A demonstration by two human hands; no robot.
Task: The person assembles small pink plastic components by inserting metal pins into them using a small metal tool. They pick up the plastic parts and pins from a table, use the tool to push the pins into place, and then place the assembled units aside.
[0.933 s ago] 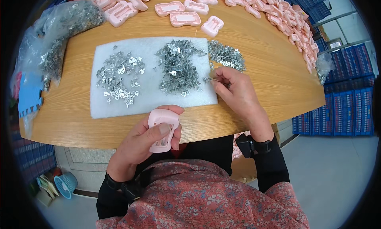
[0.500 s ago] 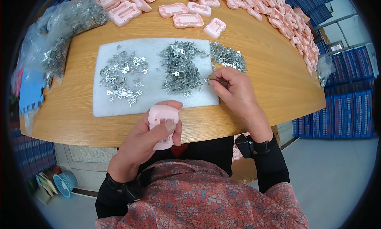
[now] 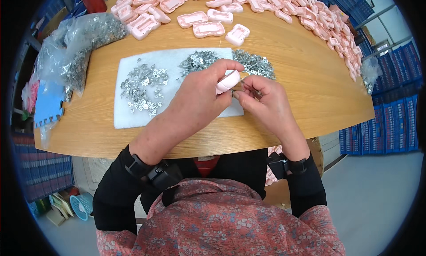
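Holding smooth, rounded pink shell [image 3: 228, 82]

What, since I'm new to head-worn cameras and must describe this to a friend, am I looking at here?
There is no machine: these are a person's own bare hands. The picture comes from a wide fisheye camera on the person's head, looking down, so straight edges bend near the rim.

The left hand holds a pink plastic housing. The right hand is pinched close beside it; what its fingertips hold is too small to make out.

On the wooden table lies a white padded sheet bearing small metal pieces, partly hidden by the left hand. More pieces sit just right of the sheet. Other pink housings lie beyond, and a clear plastic bag of metal pieces is at left.
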